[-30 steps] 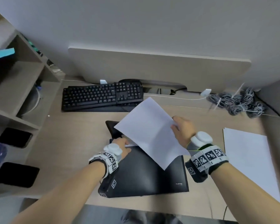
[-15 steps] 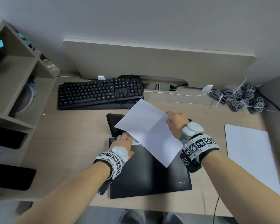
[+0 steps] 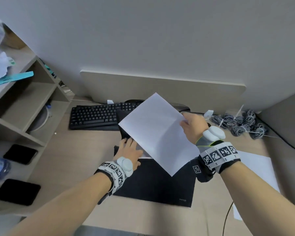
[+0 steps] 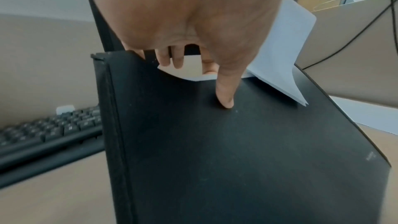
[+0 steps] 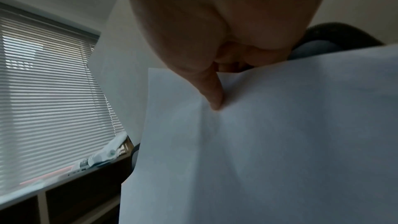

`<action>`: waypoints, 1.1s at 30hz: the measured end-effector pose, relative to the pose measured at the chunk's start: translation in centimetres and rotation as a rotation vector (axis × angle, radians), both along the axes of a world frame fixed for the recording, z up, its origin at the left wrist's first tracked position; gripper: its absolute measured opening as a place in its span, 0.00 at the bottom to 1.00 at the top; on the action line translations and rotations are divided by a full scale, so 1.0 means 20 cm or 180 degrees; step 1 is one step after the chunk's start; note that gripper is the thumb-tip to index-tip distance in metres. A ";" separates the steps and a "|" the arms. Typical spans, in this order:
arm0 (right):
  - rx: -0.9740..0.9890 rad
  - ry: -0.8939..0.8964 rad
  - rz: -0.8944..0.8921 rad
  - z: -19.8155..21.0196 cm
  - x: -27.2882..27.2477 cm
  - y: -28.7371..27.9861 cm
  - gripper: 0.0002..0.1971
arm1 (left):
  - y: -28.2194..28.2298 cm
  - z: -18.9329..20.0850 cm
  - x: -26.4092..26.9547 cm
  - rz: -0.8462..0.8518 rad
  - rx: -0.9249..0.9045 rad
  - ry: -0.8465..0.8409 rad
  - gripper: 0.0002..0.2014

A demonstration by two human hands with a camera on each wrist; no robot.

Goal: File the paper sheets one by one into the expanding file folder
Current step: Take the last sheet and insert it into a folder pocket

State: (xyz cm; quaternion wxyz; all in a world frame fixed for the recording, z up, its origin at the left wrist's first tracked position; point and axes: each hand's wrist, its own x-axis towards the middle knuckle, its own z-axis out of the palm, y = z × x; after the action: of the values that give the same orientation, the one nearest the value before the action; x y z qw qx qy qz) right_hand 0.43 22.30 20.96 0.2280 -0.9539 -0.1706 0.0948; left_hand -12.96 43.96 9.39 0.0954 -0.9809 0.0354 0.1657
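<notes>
Paper sheet (image 3: 157, 132), thin, light and floppy, hangs tilted above the black expanding file folder (image 3: 153, 184) at the worktop's (image 3: 71, 159) near centre; right hand (image 3: 192, 127) pinches its right edge, thumb on top, probably the soundest hold; left hand (image 4: 193, 23) hooks fingers into the folder's mouth, thumb flat on the cover; one sheet aloft, one folder, one more stack of sheets (image 3: 259, 174) at right, uncounted.

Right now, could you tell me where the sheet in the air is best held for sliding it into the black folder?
By its upper right edge, from the right, where the right hand pinches the sheet: that leaves the low corner free to enter the folder mouth, held open by the left hand.
</notes>
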 end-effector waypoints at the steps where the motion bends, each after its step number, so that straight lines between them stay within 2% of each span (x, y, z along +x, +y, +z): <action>1: 0.0022 -0.0056 0.0008 0.05 0.01 -0.02 0.07 | -0.01 0.04 0.02 -0.0040 0.0046 -0.0035 0.15; 5: 0.0216 -0.0216 -0.0031 0.20 0.04 -0.08 0.18 | -0.03 0.15 0.07 -0.0132 0.0131 -0.0162 0.14; 9: 0.0219 -0.0385 -0.0106 0.33 0.09 -0.15 0.15 | -0.08 0.24 0.08 -0.0206 0.0153 -0.0381 0.11; 13: 0.0247 -0.0435 -0.0080 0.37 0.09 -0.18 0.12 | -0.09 0.24 0.08 -0.0312 0.0104 -0.0268 0.11; 15: 0.0264 -0.0459 -0.0069 0.36 0.07 -0.19 0.12 | -0.10 0.24 0.09 -0.0293 0.0083 -0.0206 0.13; 19: 0.0295 -0.0592 -0.0062 0.36 0.05 -0.23 0.19 | -0.12 0.27 0.13 -0.0193 -0.0100 -0.0272 0.17; 22: 0.0322 -0.0605 -0.0061 0.35 0.04 -0.24 0.14 | -0.13 0.30 0.15 -0.0030 -0.0360 -0.0432 0.23; 26: 0.0298 -0.0639 -0.0139 0.34 0.05 -0.25 0.20 | -0.15 0.32 0.16 0.0114 -0.0591 -0.0534 0.34; 30: 0.0321 -0.0627 -0.0238 0.34 0.07 -0.25 0.20 | -0.14 0.35 0.18 -0.0064 -0.0553 -0.0483 0.26; 33: 0.0341 -0.0666 -0.0301 0.34 0.08 -0.25 0.19 | -0.14 0.35 0.20 -0.0169 -0.0602 -0.0416 0.24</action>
State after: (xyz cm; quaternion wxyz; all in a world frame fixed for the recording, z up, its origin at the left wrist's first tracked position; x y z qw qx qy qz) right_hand 2.06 17.29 27.79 0.2638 -0.9520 -0.1531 -0.0253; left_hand -9.00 41.15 16.30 0.0089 -0.9930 0.0705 0.0947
